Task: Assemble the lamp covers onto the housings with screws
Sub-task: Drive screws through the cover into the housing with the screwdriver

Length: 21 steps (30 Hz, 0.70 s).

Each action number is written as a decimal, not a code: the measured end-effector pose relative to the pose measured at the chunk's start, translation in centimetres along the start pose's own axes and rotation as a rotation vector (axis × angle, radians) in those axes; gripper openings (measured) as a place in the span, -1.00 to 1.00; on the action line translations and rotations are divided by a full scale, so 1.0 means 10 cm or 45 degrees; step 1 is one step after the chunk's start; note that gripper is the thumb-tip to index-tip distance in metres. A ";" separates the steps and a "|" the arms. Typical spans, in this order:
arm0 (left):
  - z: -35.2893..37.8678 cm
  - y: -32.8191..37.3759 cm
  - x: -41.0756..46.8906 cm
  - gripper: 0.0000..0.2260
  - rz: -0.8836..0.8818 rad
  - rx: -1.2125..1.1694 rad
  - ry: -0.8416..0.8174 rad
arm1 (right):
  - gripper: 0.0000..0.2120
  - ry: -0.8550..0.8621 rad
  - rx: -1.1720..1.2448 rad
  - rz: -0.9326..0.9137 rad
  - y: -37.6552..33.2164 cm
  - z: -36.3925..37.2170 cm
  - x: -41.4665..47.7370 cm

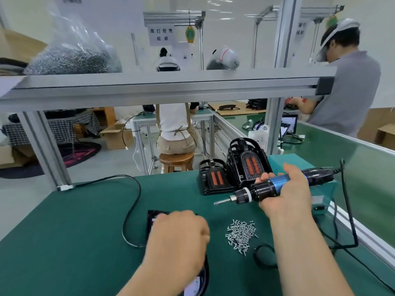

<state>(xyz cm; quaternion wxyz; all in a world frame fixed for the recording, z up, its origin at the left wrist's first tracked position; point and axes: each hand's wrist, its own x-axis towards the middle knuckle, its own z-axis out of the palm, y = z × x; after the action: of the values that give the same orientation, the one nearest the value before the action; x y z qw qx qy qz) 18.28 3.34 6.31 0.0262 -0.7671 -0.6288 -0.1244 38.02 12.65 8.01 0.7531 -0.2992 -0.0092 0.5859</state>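
Observation:
My right hand [286,194] grips a blue and black electric screwdriver [263,189], held level above the green mat with its bit pointing left. My left hand [179,233] rests curled on a black lamp housing [152,216] lying flat on the mat and hides most of it; whether it pinches anything I cannot tell. A pile of small silver screws [241,232] lies between my two hands. Two black lamp assemblies with orange lenses [215,178] [250,165] stand at the back of the mat, just behind the screwdriver.
A black cable [132,201] loops across the mat to the left of the housing. The screwdriver's cord [350,210] hangs over the teal power box [320,201] at the right. An aluminium frame beam [162,86] crosses overhead, with a bag of screws [72,56] on it. Other people work beyond.

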 end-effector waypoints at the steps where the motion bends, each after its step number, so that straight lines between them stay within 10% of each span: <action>1: 0.08 0.17 0.04 -0.85 0.100 0.063 -0.116 | -0.79 -0.002 0.013 0.003 -0.01 0.00 0.00; 21: 0.57 0.52 0.49 -0.81 -0.121 -0.141 -0.262 | -0.78 -0.016 0.020 -0.008 -0.01 0.01 -0.02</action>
<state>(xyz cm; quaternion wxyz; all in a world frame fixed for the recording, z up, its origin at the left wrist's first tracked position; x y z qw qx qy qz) 25.10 8.08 2.45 -0.0868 -0.7453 -0.6560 -0.0809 37.99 12.51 8.20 0.7571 -0.2897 -0.0101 0.5855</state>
